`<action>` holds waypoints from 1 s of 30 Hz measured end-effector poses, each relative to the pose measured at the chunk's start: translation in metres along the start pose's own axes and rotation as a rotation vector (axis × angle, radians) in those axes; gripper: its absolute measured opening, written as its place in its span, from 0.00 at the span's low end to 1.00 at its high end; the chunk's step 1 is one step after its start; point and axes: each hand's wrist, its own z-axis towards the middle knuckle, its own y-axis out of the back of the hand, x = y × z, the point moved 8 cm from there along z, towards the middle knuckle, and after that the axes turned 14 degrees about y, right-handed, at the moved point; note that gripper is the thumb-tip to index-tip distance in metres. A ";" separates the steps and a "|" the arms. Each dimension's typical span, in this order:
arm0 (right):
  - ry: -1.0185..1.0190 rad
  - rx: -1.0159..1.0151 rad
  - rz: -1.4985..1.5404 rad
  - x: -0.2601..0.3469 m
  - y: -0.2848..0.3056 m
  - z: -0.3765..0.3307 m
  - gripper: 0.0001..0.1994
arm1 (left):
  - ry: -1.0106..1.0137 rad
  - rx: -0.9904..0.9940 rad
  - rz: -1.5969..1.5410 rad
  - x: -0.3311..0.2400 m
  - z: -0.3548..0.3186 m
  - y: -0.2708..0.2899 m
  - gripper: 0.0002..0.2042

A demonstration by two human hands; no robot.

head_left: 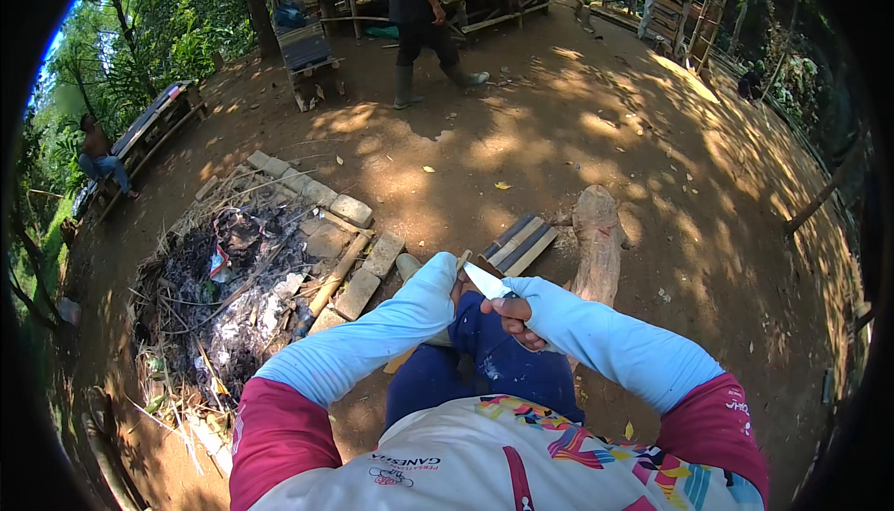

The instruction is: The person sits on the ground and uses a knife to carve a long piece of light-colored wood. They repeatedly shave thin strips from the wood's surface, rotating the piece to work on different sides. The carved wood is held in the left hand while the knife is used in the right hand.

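My right hand [518, 319] is closed round the handle of a knife, its fingers wrapped and the thumb lying along it. The bright, pale blade [486, 281] points up and left, its tip close beside a short light-brown wooden stick [464, 258]. That stick rises out of my left hand [457, 293], which looks closed on it. A light-blue sleeve hides most of the left hand's fingers. Whether blade and stick touch, I cannot tell. Both hands are above my knees in blue trousers [484, 362].
A slatted wooden piece [520, 245] and a log [597, 241] lie just ahead on bare soil. On the left, bricks [358, 293] edge an ash heap [244, 301]. Farther off are a walking person in boots [421, 27], a seated person [101, 155], benches [158, 124] and a wooden box [667, 10].
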 end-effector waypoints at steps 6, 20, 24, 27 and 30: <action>0.113 0.600 1.179 -0.002 -0.088 -0.040 0.13 | -0.573 -0.148 -0.671 -0.045 -0.028 0.048 0.03; 0.331 -0.218 -0.583 0.024 0.019 -0.021 0.11 | -0.027 0.102 -0.176 -0.052 -0.022 0.044 0.02; 0.306 -0.038 -1.506 0.067 0.011 -0.018 0.13 | 0.317 0.336 -0.641 -0.030 -0.021 0.019 0.03; 0.415 0.085 -1.853 0.076 0.004 -0.009 0.10 | 0.745 0.705 -0.848 -0.012 -0.024 -0.018 0.08; 0.444 0.103 -1.981 0.074 0.007 0.009 0.10 | 0.902 0.963 -0.399 -0.009 -0.022 -0.038 0.09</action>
